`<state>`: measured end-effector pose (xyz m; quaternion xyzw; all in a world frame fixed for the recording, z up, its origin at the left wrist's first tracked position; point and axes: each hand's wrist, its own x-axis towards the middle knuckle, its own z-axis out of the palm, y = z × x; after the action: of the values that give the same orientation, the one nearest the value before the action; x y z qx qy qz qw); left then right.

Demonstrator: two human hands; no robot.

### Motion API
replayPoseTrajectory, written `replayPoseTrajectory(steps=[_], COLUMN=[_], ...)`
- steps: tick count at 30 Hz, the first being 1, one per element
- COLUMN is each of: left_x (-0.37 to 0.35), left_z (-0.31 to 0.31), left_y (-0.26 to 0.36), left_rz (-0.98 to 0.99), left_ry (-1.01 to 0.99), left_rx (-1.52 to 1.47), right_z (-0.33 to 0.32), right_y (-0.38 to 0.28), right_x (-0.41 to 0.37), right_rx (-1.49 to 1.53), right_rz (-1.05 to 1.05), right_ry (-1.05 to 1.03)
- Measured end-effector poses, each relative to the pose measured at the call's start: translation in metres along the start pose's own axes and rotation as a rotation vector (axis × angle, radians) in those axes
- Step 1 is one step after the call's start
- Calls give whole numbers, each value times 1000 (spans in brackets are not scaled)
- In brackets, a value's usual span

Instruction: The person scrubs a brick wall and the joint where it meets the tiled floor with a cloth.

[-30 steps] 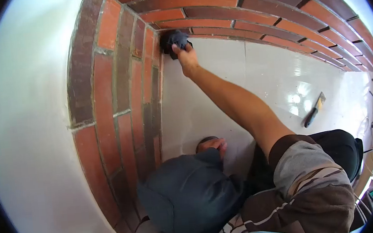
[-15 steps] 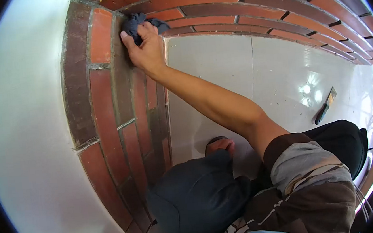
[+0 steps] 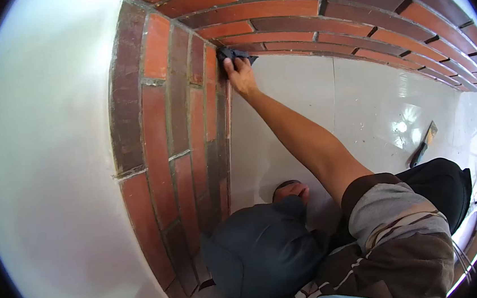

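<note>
My right hand (image 3: 239, 74) holds a bunched dark cloth (image 3: 232, 54) with its fingers bent over it. Cloth and fingertips are in the low corner where the left brick wall (image 3: 158, 133) meets the back brick wall (image 3: 288, 8), right by the pale floor (image 3: 295, 87). The cloth partly hides the corner. My right arm stretches across the floor from the lower right. My left hand is not in view.
A scraper (image 3: 423, 144) with a dark handle lies on the floor to the right. My bent knee (image 3: 265, 254) and foot (image 3: 291, 190) are below the arm, and dark fabric (image 3: 437, 188) is at the right. A smooth pale surface (image 3: 53, 165) borders the left bricks.
My right hand has moved the cloth from the left wall's bricks down and right into the corner by the floor. The view has also shifted slightly.
</note>
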<state>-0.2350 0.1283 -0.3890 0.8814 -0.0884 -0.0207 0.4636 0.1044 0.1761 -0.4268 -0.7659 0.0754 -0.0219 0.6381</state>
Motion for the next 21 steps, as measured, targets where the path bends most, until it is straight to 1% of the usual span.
replayPoseTrajectory(steps=[3, 4, 5, 7, 9, 11, 13, 14, 16, 18, 19, 20, 21], left_x=[1, 3, 3, 3, 2, 4, 6, 5, 4, 3, 1, 0, 0], left_z=[-2, -4, -5, -6, -8, -9, -11, -11, -12, -14, -13, -13, -12], left_y=[3, 3, 2, -4, -6, -6, -3, -5, -7, -3, -5, -5, -5], left_rz=[-13, -22, -26, -36, -52, -68, -71, -71, -71, -80, -82, -83, -81], left_ry=[-12, -9, -10, -8, -3, -2, 1, -4, 0, 6, 6, 6, 6], left_rx=[11, 10, 15, 18, 11, 13, 13, 17, 21, 19, 21, 24, 26], right_z=[4, 7, 5, -13, -28, -31, -19, -15, -10, -1, 3, 2, -17], right_y=[-18, -28, -43, -101, -175, -240, -263, -258, -221, -163, -123, -88, -77], right_x=[23, 24, 18, 5, -1, 2, 13, 15, 19, 9, 6, 4, 1], right_rx=[18, 0, 64, 195, 370, 562, 486, 498, 432, 256, 195, 138, 22], right_rz=[252, 164, 90, -66, -378, -727, -843, -917, -865, -518, -404, -147, 106], right_ry=[-54, 23, 36, 58, 96, 183, 332, 389, 331, 301, 303, 164, -54])
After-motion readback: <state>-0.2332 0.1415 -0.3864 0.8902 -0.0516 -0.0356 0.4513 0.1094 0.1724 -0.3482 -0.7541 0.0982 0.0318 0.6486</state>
